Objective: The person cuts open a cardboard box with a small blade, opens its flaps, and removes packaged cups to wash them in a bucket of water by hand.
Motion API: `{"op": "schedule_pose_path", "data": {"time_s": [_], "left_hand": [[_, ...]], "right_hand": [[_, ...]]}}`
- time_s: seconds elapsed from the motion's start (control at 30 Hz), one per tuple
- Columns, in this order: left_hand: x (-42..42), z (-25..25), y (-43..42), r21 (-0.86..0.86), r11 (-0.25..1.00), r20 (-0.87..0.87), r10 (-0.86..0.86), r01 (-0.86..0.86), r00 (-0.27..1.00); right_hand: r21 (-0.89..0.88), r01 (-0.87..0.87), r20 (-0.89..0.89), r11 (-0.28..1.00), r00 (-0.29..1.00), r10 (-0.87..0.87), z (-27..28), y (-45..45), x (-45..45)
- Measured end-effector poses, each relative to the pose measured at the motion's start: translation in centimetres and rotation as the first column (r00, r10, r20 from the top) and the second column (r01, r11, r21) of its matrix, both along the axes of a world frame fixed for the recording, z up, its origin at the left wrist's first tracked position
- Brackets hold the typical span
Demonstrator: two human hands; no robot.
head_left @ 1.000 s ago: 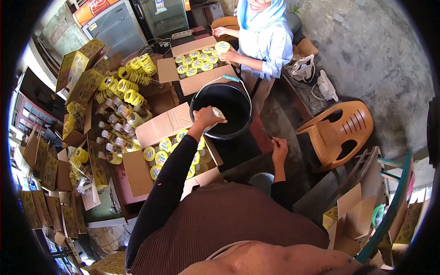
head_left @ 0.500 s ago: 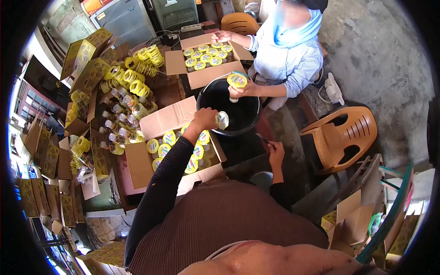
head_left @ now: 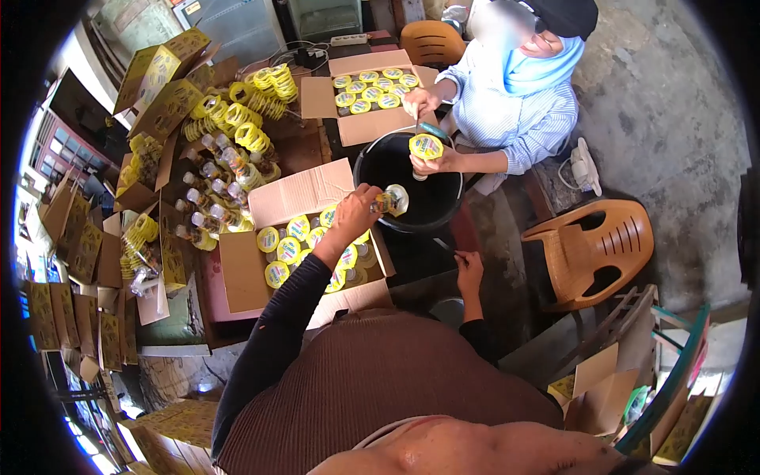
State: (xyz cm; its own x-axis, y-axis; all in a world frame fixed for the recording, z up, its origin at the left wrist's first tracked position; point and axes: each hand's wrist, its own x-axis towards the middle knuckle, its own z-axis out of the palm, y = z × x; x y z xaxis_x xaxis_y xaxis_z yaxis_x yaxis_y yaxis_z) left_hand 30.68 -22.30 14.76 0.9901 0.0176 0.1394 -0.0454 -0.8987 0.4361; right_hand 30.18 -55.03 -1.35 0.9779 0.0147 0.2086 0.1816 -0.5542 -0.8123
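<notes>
My left hand [head_left: 356, 212] is closed on a small clear plastic cup [head_left: 393, 201] with a yellow-and-white label, tilted over the near-left rim of a black bucket [head_left: 366, 207]. The cup's contents are not clear. My right hand [head_left: 469, 270] is closed on a thin-bladed knife [head_left: 444, 245], low to the right of the bucket. Under my left forearm stands an open carton [head_left: 240, 273] of cups with round yellow-edged lids. Across the bucket, a co-worker's hand [head_left: 445, 161] holds a lidded cup [head_left: 426, 146], and their other hand [head_left: 421, 101] grips a green-handled tool [head_left: 434, 131].
A second open carton [head_left: 318, 97] of lidded cups stands behind the bucket. Clear bottles [head_left: 207, 186] and stacked yellow rings [head_left: 252, 136] crowd the left side. An orange plastic chair [head_left: 590, 253] stands at the right, with a power strip [head_left: 349, 39] at the back.
My left hand has turned the cup, so more of its side shows over the bucket. My right hand has lowered slightly with the knife. The co-worker's free hand has come down to the cup with the tool.
</notes>
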Motion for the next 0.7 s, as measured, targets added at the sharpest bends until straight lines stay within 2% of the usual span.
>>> {"op": "schedule_pose_path", "data": {"time_s": [0.07, 0.1, 0.13, 0.23, 0.3, 0.33, 0.4, 0.47, 0.53, 0.57, 0.67, 0.7], "left_hand": [[-0.2, 0.6, -0.6, -0.104, 0.995, 0.217, 0.014, 0.009, 0.976], [-0.6, 0.9, -0.8, -0.104, 0.994, 0.243, 0.005, 0.021, 0.97], [-0.7, 0.3, -0.7, -0.075, 0.997, 0.176, -0.022, 0.036, 0.984], [-0.9, -0.8, -0.5, -0.154, 0.986, 0.106, -0.043, 0.059, 0.993], [-1.1, 0.0, -0.8, -0.127, 0.991, 0.307, 0.007, 0.034, 0.952], [-1.3, -0.5, -0.5, -0.126, 0.992, 0.305, 0.018, 0.022, 0.952], [-1.7, -1.7, -0.1, -0.098, 0.992, 0.185, -0.06, 0.079, 0.981], [-2.1, -0.3, -0.8, -0.121, 0.99, 0.254, -0.042, 0.075, 0.966], [-2.6, 1.0, -1.4, -0.18, 0.984, 0.318, 0.046, 0.012, 0.947], [-2.7, 0.6, -1.0, -0.096, 0.994, 0.278, -0.013, 0.041, 0.96], [-2.7, -0.1, -1.0, -0.121, 0.992, 0.243, -0.01, 0.041, 0.97], [-2.5, 0.2, -1.0, -0.094, 0.995, 0.305, 0.01, 0.02, 0.952]], "right_hand": [[-0.003, -0.029, 0.006, 1.0, 1.0, 0.029, -0.4, 0.1, 0.2], [0.0, -0.022, -0.004, 1.0, 1.0, 0.022, -0.5, 0.0, 0.2], [0.004, -0.016, -0.016, 1.0, 1.0, 0.016, -0.5, 0.1, 0.2], [0.022, -0.061, 0.017, 0.998, 0.998, 0.06, -0.4, 0.3, 0.0], [-0.001, -0.064, -0.005, 0.998, 0.998, 0.064, -0.4, 0.5, 0.1], [-0.027, -0.05, -0.031, 0.998, 0.998, 0.049, -0.6, 0.6, 0.0], [0.002, -0.073, -0.031, 0.997, 0.997, 0.073, -0.9, 0.8, -0.2], [0.029, -0.091, -0.022, 0.995, 0.996, 0.091, -0.6, 1.2, 0.2], [0.089, -0.112, -0.037, 0.99, 0.993, 0.116, 0.1, 1.9, -0.2], [0.087, -0.115, -0.04, 0.99, 0.992, 0.119, 0.9, 2.4, -0.4], [0.143, -0.223, -0.045, 0.964, 0.972, 0.232, 3.4, 3.8, -0.7], [0.166, -0.274, -0.043, 0.947, 0.958, 0.284, 4.0, 4.4, -0.8]]}}
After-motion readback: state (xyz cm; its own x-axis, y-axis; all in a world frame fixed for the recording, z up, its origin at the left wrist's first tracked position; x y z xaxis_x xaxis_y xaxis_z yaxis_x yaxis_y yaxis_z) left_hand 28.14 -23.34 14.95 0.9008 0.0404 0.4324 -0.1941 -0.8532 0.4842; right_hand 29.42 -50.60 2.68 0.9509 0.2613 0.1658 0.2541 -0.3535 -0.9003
